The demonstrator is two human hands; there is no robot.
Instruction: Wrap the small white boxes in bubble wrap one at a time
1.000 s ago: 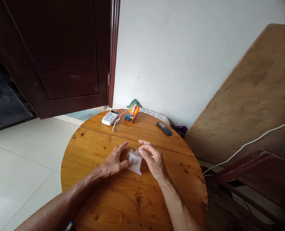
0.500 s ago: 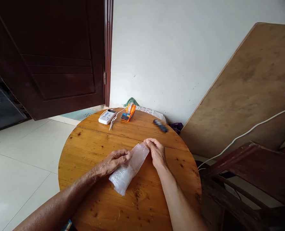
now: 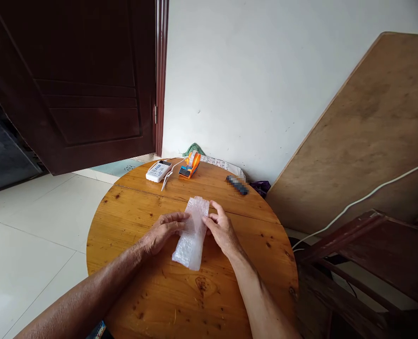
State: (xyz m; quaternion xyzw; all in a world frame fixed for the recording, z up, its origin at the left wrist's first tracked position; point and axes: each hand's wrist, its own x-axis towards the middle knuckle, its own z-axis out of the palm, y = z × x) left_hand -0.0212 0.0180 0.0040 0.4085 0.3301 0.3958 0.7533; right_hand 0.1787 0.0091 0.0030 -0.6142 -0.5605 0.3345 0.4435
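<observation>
Between my hands is a folded, clear piece of bubble wrap (image 3: 192, 238), long and narrow, over the middle of the round wooden table (image 3: 131, 282). My left hand (image 3: 166, 229) grips its left edge, with the thumb and fingers closed on the plastic. On the opposite side my right hand (image 3: 221, 229) pinches the right edge, its thumb on top and index finger stretched out near the upper corner. The lower end of the wrap hangs toward me. Whether anything lies inside the wrap I cannot tell.
Toward the table's far edge are a white device (image 3: 158, 171) with a cable, an orange tape dispenser (image 3: 191, 165) and a blurred dark object (image 3: 237, 185). A wooden chair (image 3: 367, 254) stands at right. A dark door (image 3: 99, 94) is at left.
The bubble wrap has turned more upright and shifted slightly away from me. My right hand has slid from its top corner down onto its right edge.
</observation>
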